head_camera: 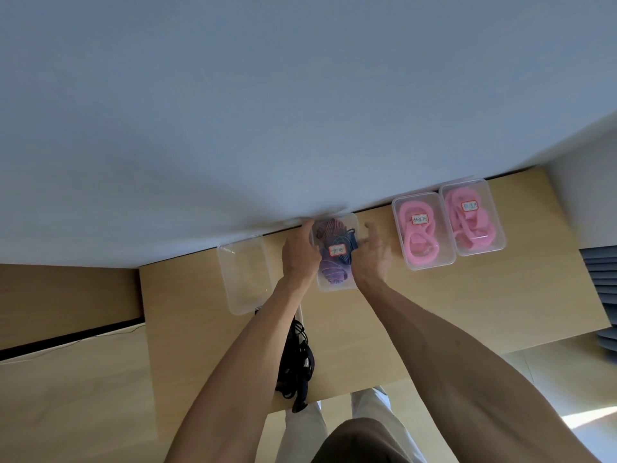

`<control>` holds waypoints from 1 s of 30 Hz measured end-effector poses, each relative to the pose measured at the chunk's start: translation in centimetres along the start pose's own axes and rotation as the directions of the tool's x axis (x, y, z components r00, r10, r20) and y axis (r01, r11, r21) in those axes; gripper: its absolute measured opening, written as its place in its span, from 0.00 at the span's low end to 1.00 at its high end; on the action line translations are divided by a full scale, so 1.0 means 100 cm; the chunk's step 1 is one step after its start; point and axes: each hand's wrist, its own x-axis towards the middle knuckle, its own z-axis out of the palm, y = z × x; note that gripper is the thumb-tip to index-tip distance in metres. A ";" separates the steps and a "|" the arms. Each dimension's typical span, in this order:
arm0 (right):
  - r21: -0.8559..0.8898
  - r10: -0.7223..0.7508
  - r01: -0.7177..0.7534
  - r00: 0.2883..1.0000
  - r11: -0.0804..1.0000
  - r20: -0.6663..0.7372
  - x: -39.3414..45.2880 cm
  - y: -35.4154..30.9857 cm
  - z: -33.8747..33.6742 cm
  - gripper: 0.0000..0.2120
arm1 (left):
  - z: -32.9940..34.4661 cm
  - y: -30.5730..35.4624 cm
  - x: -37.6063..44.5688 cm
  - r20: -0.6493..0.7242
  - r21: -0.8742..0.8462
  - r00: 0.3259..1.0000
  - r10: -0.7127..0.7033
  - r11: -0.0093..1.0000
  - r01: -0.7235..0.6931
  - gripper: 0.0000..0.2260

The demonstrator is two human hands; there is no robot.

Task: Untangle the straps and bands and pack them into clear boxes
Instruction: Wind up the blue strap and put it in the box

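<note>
The writing on the white label (337, 250) of the middle clear box (335, 252) is too small to read, and so are the labels on the two boxes to the right. The fingertips of both hands are blurred, so how tightly they press cannot be told. The left forearm covers part of a black strap tangle (298, 362) lying on the wooden table (467, 312), and the near end of that tangle hangs over the table edge.

The middle box is a lidded see-through tub packed with dark blue and red-striped bands (334, 274). The left hand (299, 253) lies against its left side, fingers curved over the far corner; the right hand (370, 253) lies against its right side, fingers bent toward the lid. The box sits between the two hands, touching both.

Just left of the left hand stands an empty clear box (245, 274). Right of the right hand, a little apart, stand a box of pink bands (421, 230) and, touching it on its far side, a second box of pink bands (472, 217), both by the wall.
</note>
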 end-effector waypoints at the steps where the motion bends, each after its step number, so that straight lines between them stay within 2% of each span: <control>1: 0.021 0.045 -0.045 0.999 0.999 0.005 0.000 0.000 0.000 0.24 | 0.001 -0.002 -0.002 -0.018 -0.013 1.000 -0.013 1.000 0.013 0.25; 6: 0.126 0.184 -0.185 0.983 0.975 0.017 -0.001 -0.002 -0.002 0.15 | 0.010 -0.006 -0.010 -0.055 -0.081 0.993 -0.105 0.992 0.100 0.25; 8: 0.187 0.231 -0.229 0.973 0.955 0.014 -0.003 -0.002 0.000 0.12 | 0.011 -0.004 -0.012 -0.070 -0.132 0.981 -0.179 0.977 0.169 0.14; 10: 0.182 0.247 -0.242 0.969 0.953 -0.007 -0.007 -0.002 0.001 0.09 | 0.012 -0.005 -0.015 -0.062 -0.098 0.968 -0.241 0.967 0.235 0.03; 12: 0.125 0.247 -0.242 0.969 0.962 -0.024 -0.013 -0.002 0.001 0.07 | 0.016 -0.008 -0.022 -0.047 -0.045 0.958 -0.283 0.959 0.281 0.08; 14: 0.074 0.219 -0.216 0.975 0.974 -0.032 -0.019 0.000 -0.001 0.08 | 0.016 -0.008 -0.031 -0.026 -0.058 0.960 -0.281 0.959 0.279 0.08; 16: 0.063 0.197 -0.195 0.980 0.979 -0.022 -0.023 0.003 -0.005 0.10 | 0.013 -0.011 -0.039 0.090 -0.143 0.965 -0.248 0.955 0.259 0.09; 18: 0.095 0.173 -0.171 0.985 0.981 -0.013 -0.026 0.008 -0.009 0.12 | 0.009 -0.014 -0.048 0.242 -0.223 0.948 -0.205 0.940 0.260 0.26; 20: 0.095 0.169 -0.167 0.985 0.981 -0.012 -0.033 0.011 -0.012 0.16 | 0.007 -0.016 -0.054 0.295 -0.178 0.921 -0.253 0.933 0.313 0.33; 22: 0.031 0.155 -0.156 0.988 0.987 0.024 -0.044 0.014 -0.012 0.22 | 0.008 -0.014 -0.062 0.282 -0.153 0.914 -0.292 0.927 0.344 0.26; 25: -0.083 0.131 -0.122 0.984 0.989 0.124 -0.056 0.017 -0.008 0.27 | 0.013 -0.014 -0.069 0.181 -0.226 0.917 -0.354 0.893 0.389 0.06; 28: -0.028 0.138 -0.135 0.971 0.990 0.195 -0.055 0.024 -0.008 0.29 | 0.016 -0.019 -0.074 0.121 -0.265 0.904 -0.410 0.865 0.427 0.08; 30: 0.129 0.184 -0.218 0.954 0.967 0.235 -0.055 0.032 -0.007 0.25 | 0.019 -0.022 -0.075 0.108 -0.322 0.907 -0.406 0.849 0.418 0.08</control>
